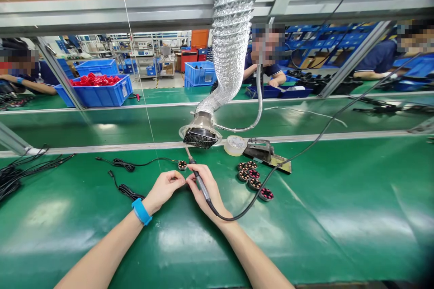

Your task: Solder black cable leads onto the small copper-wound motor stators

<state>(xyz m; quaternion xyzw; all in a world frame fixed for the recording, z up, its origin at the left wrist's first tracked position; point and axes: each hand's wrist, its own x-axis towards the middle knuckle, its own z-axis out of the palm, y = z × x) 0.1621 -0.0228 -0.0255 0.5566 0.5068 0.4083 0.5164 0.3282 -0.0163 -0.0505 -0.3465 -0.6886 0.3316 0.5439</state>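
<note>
My right hand (208,192) is closed round a soldering iron (200,184), its tip pointing up and away from me. The thumb and fingertips of my left hand (164,189) are pinched together, almost touching my right fingertips. A small dark thing shows partly between the hands; its kind is hidden. Just beyond them a small round motor coil (182,165) lies on the green mat, with a black cable (127,164) running left from it. Another coiled black cable (127,191) lies near my left wrist. Several more copper and pink-red motor coils (254,184) sit to the right.
An extractor fan (200,137) hangs ahead on a silver duct (233,31). Right of it are a tape roll (235,145) and a metal stand (267,156). The iron's cord arcs rightward. A thin wire (139,65) hangs at left; black cables (13,176) lie far left. Co-workers sit opposite.
</note>
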